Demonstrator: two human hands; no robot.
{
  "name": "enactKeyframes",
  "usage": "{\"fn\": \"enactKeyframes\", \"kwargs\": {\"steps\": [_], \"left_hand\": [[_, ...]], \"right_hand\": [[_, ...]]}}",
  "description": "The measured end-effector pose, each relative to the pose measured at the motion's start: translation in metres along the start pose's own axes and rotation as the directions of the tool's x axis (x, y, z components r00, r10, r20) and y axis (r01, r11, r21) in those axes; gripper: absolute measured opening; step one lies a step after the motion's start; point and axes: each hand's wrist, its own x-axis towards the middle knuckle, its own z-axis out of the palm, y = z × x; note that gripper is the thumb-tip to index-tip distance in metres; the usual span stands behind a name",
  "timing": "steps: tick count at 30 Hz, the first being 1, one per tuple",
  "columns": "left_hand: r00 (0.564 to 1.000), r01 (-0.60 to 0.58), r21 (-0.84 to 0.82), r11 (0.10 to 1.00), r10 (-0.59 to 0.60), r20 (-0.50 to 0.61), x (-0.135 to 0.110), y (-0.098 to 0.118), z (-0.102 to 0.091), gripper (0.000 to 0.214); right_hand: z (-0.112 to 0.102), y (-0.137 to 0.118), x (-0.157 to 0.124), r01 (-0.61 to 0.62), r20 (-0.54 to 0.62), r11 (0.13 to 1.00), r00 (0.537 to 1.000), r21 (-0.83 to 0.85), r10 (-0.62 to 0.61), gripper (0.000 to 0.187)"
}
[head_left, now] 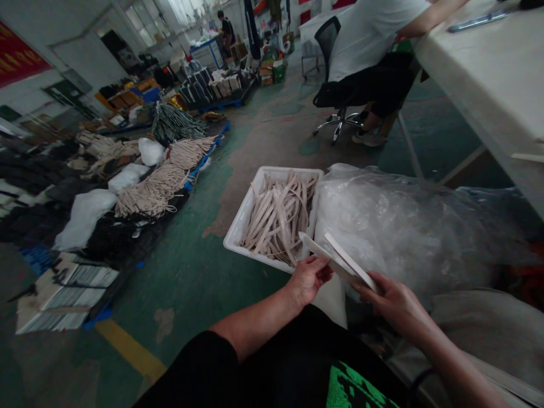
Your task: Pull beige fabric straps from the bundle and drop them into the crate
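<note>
Beige flat fabric straps [275, 212] lie in a loose heap inside a white plastic tub [238, 231] in front of me. Two pale strap lengths [346, 255] run side by side between my hands near the tub's right corner; whether they are one folded strap I cannot tell. My left hand [309, 279] pinches the left length, with thumb and fingers closed. Farther right, my right hand [395, 299] is closed around the lower ends of both lengths. The fingers of that hand are partly hidden behind the straps.
Clear plastic bags [382, 221] bulge right of the tub. A white table [488, 73] stands at the upper right, with a person [374, 39] seated on an office chair [325, 93]. Pallets of bundled cords [148, 187] line the left. A stack of boards [68, 297] sits lower left.
</note>
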Motion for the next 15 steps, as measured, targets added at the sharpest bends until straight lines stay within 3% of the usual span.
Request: {"fn": "enactKeyframes", "kwargs": {"steps": [4, 9, 15], "left_hand": [[0.997, 0.069, -0.035, 0.997, -0.068, 0.024, -0.007, 0.002, -0.002, 0.055], [1.0, 0.008, -0.019, 1.0, -0.008, 0.011, -0.009, -0.002, -0.003, 0.054], [0.998, 0.036, 0.033, 0.999, -0.038, 0.048, -0.01, 0.002, -0.005, 0.062]], "right_hand": [[-0.004, 0.01, -0.004, -0.054, -0.065, 0.992, 0.996, 0.113, 0.062, 0.046], [-0.002, 0.011, -0.007, -0.064, -0.05, 0.975, 0.996, 0.211, 0.076, 0.045], [-0.001, 0.002, -0.011, -0.074, -0.04, 0.981, 0.996, 0.177, 0.083, 0.04]]}}
